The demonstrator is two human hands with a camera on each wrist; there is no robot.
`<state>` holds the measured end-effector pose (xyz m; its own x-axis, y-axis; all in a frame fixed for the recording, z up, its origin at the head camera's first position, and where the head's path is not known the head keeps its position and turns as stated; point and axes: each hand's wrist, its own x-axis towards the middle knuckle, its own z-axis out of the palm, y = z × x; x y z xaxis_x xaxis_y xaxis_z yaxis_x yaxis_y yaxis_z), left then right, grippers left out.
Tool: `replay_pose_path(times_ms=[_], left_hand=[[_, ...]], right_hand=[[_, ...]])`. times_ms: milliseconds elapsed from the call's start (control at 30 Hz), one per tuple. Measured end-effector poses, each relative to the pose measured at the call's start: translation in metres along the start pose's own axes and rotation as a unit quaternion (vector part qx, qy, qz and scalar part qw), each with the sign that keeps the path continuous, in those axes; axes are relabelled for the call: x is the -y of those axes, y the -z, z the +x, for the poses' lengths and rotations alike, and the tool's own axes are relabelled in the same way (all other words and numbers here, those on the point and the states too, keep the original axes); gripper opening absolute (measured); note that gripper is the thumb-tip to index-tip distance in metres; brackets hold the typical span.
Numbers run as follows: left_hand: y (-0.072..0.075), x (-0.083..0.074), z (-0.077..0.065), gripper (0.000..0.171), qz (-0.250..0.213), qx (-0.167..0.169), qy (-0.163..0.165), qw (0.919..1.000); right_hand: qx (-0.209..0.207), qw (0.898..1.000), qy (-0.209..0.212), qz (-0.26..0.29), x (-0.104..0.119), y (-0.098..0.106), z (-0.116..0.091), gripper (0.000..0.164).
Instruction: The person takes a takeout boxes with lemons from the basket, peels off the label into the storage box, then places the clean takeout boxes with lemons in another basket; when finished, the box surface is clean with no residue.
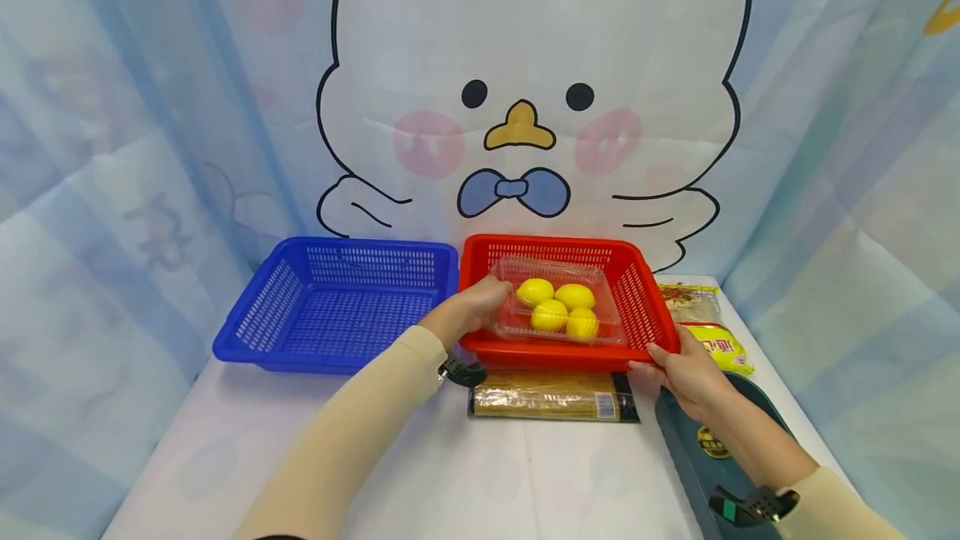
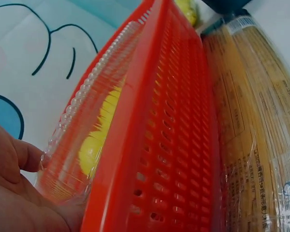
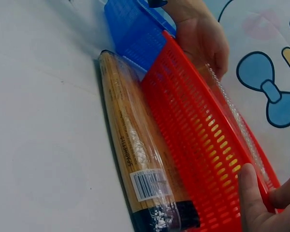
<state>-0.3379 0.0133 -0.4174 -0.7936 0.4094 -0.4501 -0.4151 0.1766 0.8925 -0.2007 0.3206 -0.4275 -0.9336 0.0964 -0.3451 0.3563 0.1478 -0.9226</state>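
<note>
A red plastic basket stands at the back of the table, with a clear plastic box of several yellow lemons inside it. My left hand reaches over the basket's left side and holds the box by its left end. In the left wrist view the thumb lies against the box's ridged edge, while the other fingers are partly hidden. At the front right corner, my right hand pinches the basket rim, its thumb on the outer wall.
A blue basket stands left of the red one. In front lies a spaghetti pack. At the right are a yellow-and-red packet, a clear food bag and a dark teal tray, partly under my right arm. A curtain hangs behind.
</note>
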Motion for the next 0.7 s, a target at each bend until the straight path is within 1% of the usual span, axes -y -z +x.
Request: replay_pose_path(times_ms=[67,233,400,500,600,700], left_hand=[[-0.002,0.002,0.003,0.044,0.004,-0.011,0.003,0.9999],[-0.005,0.005,0.006,0.044,0.036,-0.047,0.013,0.9982],[-0.005,0.006,0.004,0.065,0.093,-0.086,0.020,0.9918],[-0.006,0.004,0.001,0.076,0.136,-0.101,0.009,0.9855],[-0.006,0.000,-0.006,0.078,0.163,-0.103,-0.011,0.9812],[-0.005,-0.007,-0.017,0.077,0.177,-0.094,-0.028,0.9792]], right_hand=[[0.001,1.000,0.000,0.000,0.000,0.001,-0.001,0.082],[0.005,1.000,-0.001,0.004,-0.001,0.000,-0.001,0.081],[0.000,1.000,0.004,0.001,0.000,-0.004,0.000,0.080],[-0.001,1.000,0.007,-0.001,0.000,-0.005,0.001,0.080],[-0.002,1.000,0.003,0.003,0.000,-0.005,0.000,0.081],[-0.005,1.000,-0.003,0.007,0.000,-0.003,0.000,0.082]])
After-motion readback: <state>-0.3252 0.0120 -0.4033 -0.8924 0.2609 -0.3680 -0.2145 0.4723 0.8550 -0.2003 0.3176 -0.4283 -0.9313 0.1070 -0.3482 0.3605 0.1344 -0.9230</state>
